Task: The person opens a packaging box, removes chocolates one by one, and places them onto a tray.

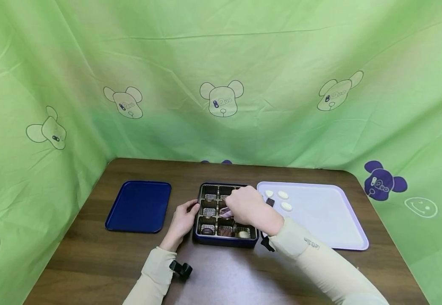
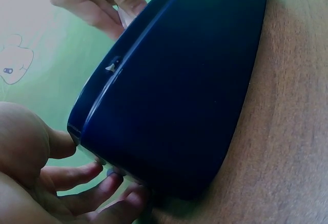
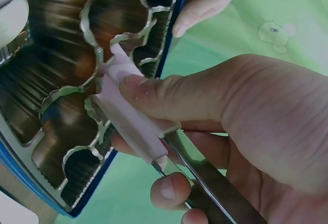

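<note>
A dark blue box [image 1: 224, 242] holds a shiny divided insert with several square compartments. In its front row lie a round dark chocolate [image 1: 207, 231], a brown chocolate [image 1: 226, 232] and a white chocolate [image 1: 243, 234]. My left hand [image 1: 182, 218] rests against the box's left side, thumb and fingertips on the wall. My right hand [image 1: 245, 205] reaches over the box and grips metal tongs with pale pink tips [image 3: 130, 114]. Those tips point down into the middle compartment; whether they pinch a chocolate I cannot tell.
To the right, a white tray [image 1: 320, 216] carries oval white chocolates [image 1: 286, 206] and a dark chocolate [image 1: 270, 202]. A flat blue lid [image 1: 138, 207] lies left on the brown table [image 1: 91, 258]. Behind hangs a green curtain [image 1: 221, 55].
</note>
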{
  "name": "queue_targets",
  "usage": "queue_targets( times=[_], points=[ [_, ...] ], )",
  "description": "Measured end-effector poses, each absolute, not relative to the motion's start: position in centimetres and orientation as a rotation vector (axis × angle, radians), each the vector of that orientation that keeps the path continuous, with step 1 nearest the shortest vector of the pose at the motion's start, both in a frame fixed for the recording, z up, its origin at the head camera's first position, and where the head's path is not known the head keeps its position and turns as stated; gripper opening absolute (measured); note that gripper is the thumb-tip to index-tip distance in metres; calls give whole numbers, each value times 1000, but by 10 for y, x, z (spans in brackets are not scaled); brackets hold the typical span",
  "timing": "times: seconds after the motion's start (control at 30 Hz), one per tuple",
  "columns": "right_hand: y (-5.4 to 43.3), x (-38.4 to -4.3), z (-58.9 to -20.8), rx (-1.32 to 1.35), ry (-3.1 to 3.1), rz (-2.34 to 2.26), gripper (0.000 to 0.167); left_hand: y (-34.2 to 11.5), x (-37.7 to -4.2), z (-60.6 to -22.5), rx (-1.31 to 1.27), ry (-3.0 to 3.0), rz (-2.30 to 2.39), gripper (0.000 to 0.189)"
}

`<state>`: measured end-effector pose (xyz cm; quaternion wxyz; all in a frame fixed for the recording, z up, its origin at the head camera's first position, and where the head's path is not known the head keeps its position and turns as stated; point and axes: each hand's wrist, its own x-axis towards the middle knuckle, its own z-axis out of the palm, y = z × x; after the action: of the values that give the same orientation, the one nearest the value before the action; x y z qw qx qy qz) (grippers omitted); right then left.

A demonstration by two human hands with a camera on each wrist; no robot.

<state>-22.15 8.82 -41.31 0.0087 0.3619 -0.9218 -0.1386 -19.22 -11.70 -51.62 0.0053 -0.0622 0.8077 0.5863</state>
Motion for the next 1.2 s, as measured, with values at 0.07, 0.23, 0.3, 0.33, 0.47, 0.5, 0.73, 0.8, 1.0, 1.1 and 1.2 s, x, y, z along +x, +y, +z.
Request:
queue_targets(
  times=[0.07, 0.23, 0.3, 0.33, 0.47, 0.5, 0.73, 0.8, 1.0, 1.1, 1.2],
  points=[
    [91, -220, -410, 1126, -2878, -413, 17, -117, -192, -516, -201, 2528, 1833, 34],
    [98, -216, -400, 1089, -2871, -375, 18, -116, -191, -516, -204, 2542, 1821, 34],
    [101, -214, -396, 1073, -2882, -358, 20, -116, -191, -517, -213, 2538, 1818, 34],
    [103, -213, -394, 1064, -2889, -349, 21, -116, -190, -518, -220, 2534, 1816, 34],
    [114, -207, -385, 1018, -2917, -273, 27, -116, -190, -518, -223, 2517, 1830, 35],
    [117, -205, -382, 1004, -2917, -252, 28, -116, -190, -518, -221, 2518, 1832, 35],
    [147, -192, -367, 903, -2946, -149, 14, -117, -192, -515, -211, 2525, 1824, 35],
    [156, -191, -365, 879, -2965, -133, 12, -117, -193, -514, -225, 2508, 1831, 35],
    [182, -191, -361, 772, -3032, -72, 13, -118, -193, -512, -222, 2502, 1842, 36],
    [195, -193, -362, 698, -3065, -55, 9, -118, -192, -514, -222, 2495, 1841, 35],
    [207, -195, -362, 657, -3080, -48, 10, -118, -191, -514, -218, 2495, 1840, 35]
  ],
)
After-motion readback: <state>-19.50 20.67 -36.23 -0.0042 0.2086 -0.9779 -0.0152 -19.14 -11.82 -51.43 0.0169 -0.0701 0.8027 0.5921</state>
